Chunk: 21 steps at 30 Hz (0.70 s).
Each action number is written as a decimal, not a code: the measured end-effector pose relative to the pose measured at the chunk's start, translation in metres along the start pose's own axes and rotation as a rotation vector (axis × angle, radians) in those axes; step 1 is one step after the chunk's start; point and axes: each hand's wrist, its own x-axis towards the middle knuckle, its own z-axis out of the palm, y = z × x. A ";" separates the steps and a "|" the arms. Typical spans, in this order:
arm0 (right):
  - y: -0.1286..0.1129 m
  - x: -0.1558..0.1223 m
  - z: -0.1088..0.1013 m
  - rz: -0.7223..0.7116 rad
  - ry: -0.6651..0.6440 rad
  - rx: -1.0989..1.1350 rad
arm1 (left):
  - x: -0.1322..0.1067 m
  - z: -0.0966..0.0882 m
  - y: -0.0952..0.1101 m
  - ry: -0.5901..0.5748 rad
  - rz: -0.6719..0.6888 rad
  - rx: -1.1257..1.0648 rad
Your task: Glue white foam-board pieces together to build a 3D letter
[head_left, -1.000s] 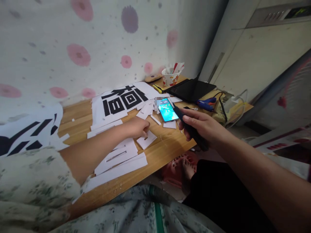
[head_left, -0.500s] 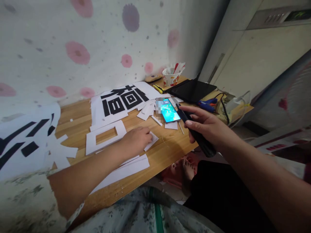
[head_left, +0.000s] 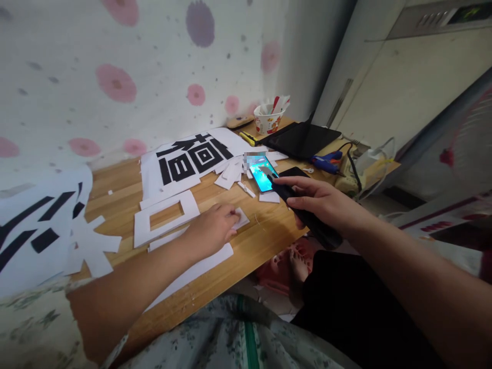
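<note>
My left hand (head_left: 211,228) rests low over the table, its fingers curled at the near end of a small white foam-board piece (head_left: 242,217); how firmly they grip is partly hidden. In my right hand (head_left: 317,200) is a black-handled utility knife (head_left: 303,212), raised above the table's front edge. Its blade points left, in front of the lit phone (head_left: 258,179). Left of my left hand lies a white frame-shaped board (head_left: 143,228) with a rectangular cutout. White strips (head_left: 196,271) lie partly under my left forearm.
Paper printed with a large black character (head_left: 154,189) lies against the wall, and another printed sheet (head_left: 23,266) is at left. White scraps (head_left: 228,177), a yellow cutter (head_left: 248,137), a paper cup (head_left: 268,123), a black tablet (head_left: 307,141) and a blue tool (head_left: 326,160) occupy the back and right.
My right hand and the knife have shifted slightly left, so the blade now overlaps the phone and a dark object behind shows. My left thumb has come away from the other fingers.
</note>
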 end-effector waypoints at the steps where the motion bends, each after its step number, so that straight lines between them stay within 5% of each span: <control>1: 0.002 0.000 0.001 -0.020 -0.025 -0.020 | -0.001 0.000 0.002 0.008 -0.017 0.019; 6: 0.011 -0.002 0.007 -0.116 -0.100 -0.003 | -0.005 0.002 0.012 0.057 -0.082 0.124; 10: 0.008 -0.003 0.013 -0.038 -0.038 0.357 | -0.007 0.004 0.012 0.060 -0.076 0.140; 14: 0.005 -0.002 0.012 -0.183 0.056 0.576 | -0.009 0.005 0.010 0.045 -0.077 0.132; 21: 0.019 0.015 0.012 -0.336 0.172 0.408 | -0.009 0.006 0.007 0.024 -0.052 0.116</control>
